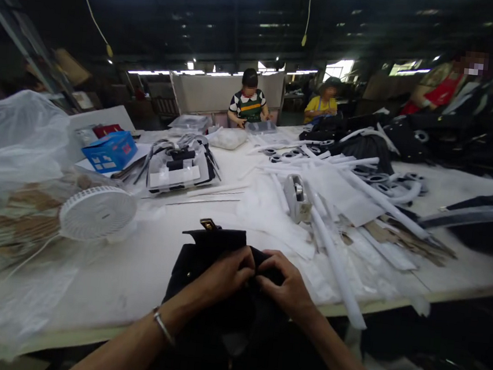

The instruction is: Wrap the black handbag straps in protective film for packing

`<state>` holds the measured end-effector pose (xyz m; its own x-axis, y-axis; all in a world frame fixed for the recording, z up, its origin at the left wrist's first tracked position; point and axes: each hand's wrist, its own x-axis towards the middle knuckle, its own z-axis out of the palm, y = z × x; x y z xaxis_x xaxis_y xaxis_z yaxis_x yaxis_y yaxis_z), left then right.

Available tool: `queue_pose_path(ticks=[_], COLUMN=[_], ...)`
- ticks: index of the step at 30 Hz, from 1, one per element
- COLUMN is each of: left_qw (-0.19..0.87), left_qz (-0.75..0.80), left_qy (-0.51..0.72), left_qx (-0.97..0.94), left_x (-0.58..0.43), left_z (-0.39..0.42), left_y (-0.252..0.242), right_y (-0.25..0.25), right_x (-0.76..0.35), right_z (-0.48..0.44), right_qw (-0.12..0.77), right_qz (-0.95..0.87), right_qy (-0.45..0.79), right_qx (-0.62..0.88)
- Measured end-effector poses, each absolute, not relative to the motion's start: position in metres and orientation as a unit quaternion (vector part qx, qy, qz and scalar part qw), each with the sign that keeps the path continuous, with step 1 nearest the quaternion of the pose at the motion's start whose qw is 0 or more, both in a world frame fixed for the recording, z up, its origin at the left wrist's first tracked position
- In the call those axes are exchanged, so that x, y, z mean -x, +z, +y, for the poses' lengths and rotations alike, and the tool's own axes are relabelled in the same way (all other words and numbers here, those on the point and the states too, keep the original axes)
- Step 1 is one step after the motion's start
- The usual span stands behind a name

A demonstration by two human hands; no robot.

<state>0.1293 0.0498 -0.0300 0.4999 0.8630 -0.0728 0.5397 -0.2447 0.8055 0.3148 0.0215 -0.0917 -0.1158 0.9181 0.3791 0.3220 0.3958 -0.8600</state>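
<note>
A black handbag (181, 269) with a raised flap and a gold-coloured clasp (209, 224) stands at the table's front edge, close to my body. My left hand (238, 270), with a bracelet on its wrist, is closed on the bag's upper edge. Beside it, my right hand (283, 279) pinches the same edge from the right. Both sets of fingertips nearly meet at the bag's opening. What lies inside the bag is too dark to make out.
On the white table (145, 280) stand a white fan (98, 214), a blue box (110, 150) and a tape dispenser (296, 198). White tubes (336, 269) and plastic sheets lie to the right. Black bags (408, 136) are heaped behind them. Several people work farther back.
</note>
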Motion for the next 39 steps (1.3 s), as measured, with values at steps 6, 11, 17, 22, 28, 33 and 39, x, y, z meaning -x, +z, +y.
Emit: queue_pose_path(ticks=[6,11,17,22,28,33,39], left_qw=[0.412,0.413,0.499,0.52,0.474,0.508,0.573], left_qz=[0.477,0.468,0.481,0.49,0.519,0.502,0.474], left_qy=[0.194,0.185,0.147,0.173,0.198,0.239,0.253], left_qx=[-0.751,-0.759,-0.705,-0.678,-0.683,-0.658,-0.619], left_x=[-0.122,-0.121,-0.119,-0.122,-0.128,-0.127,-0.123], left_z=[0.046,0.042,0.05,0.052,0.045,0.041,0.03], left_y=[-0.026,-0.027,-0.032,-0.036,-0.042,-0.043,-0.037], right_y=[-0.072,-0.054,-0.057,-0.068,-0.074,-0.067,-0.058], right_x=[-0.319,-0.324,-0.311,-0.305,-0.298,-0.306,-0.319], right_z=[-0.007,-0.019,-0.018,-0.009,-0.006,-0.004,0.003], right_qw=[0.512,0.44,0.411,0.443,0.411,0.446,0.421], right_qz=[-0.669,-0.651,-0.545,-0.453,-0.474,-0.522,-0.544], right_qy=[0.143,0.264,0.44,0.504,0.49,0.398,0.413], right_qx=[0.519,0.56,0.584,0.587,0.606,0.608,0.597])
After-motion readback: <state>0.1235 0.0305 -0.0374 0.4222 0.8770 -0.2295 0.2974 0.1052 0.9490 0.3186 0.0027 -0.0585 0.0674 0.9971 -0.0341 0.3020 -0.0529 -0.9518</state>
